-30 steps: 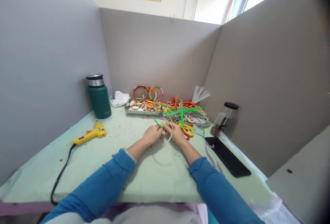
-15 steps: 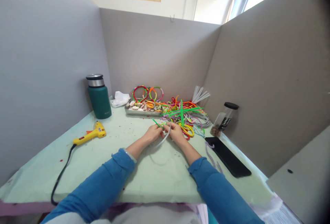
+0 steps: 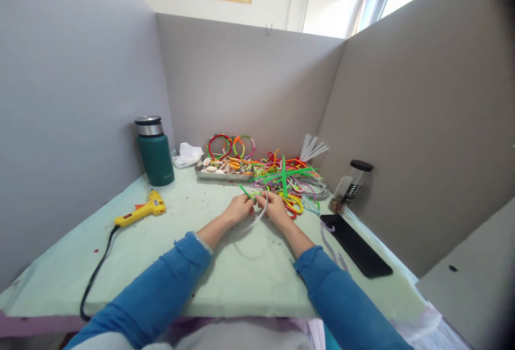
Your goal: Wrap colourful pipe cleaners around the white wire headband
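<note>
Over the middle of the table, my left hand (image 3: 239,210) and my right hand (image 3: 276,208) meet with fingertips pinched close together. From my left fingers a green pipe cleaner (image 3: 245,191) sticks up and leftward. A pale grey pipe cleaner (image 3: 263,213) bends down from my right fingers and curves towards the left. Where the two strands meet is mostly covered by my fingers. Just beyond my right hand lies a heap of coloured pipe cleaners (image 3: 284,175), with a yellow coil (image 3: 296,203) at its near edge.
A yellow glue gun (image 3: 140,212) with a black cord and a green bottle (image 3: 155,158) stand left. At the back is a metal tray (image 3: 221,176) of shells, with coloured rings (image 3: 219,136) behind it. Right are a black phone-like slab (image 3: 358,247) and a clear jar (image 3: 346,191).
Both hands stay in nearly the same place. The green strand has shifted slightly right, and the pale grey strand's curve has moved a little.
</note>
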A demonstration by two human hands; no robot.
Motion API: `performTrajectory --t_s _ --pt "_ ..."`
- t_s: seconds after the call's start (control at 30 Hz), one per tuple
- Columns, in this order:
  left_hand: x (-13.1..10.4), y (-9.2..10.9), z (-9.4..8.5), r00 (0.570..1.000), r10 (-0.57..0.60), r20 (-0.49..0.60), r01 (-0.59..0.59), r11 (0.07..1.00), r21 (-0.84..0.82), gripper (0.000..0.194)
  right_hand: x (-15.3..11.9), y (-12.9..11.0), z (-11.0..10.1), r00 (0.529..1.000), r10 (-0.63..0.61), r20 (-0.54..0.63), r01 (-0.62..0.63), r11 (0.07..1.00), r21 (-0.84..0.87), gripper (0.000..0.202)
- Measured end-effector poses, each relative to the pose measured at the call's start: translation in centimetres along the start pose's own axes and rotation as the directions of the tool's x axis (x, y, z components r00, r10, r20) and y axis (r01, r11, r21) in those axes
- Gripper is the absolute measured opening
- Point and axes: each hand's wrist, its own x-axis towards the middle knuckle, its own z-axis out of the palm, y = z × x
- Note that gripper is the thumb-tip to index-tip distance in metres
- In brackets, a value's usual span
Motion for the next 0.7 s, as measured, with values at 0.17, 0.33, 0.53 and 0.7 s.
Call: performTrajectory --t_s 0.17,0.33,0.53,0.7 --pt "-0.17 0.3 -0.16 1.0 0.02 0.004 -0.02 1.0 0.007 0.026 -0.04 -0.09 -0.09 1.0 -0.001 -0.002 0.001 1.0 -0.018 0.027" --pt "-0.29 0.27 -0.18 0.999 0.039 -0.001 -0.039 0.999 -0.016 0.027 -0.01 -0.05 -0.12 1.0 -0.013 0.006 0.013 1.0 -0.012 0.029" --pt "-0.21 0.0 0.06 1.0 0.014 0.011 -0.013 0.993 -0.116 0.028 0.21 0.5 -0.06 1.0 -0.012 0.012 0.012 1.0 -0.011 0.03" --pt "-0.34 0.2 0.05 0.999 -0.02 0.025 0.024 0.982 -0.185 0.031 0.29 0.59 -0.11 1.0 -0.02 0.009 0.021 0.999 -0.026 0.028"
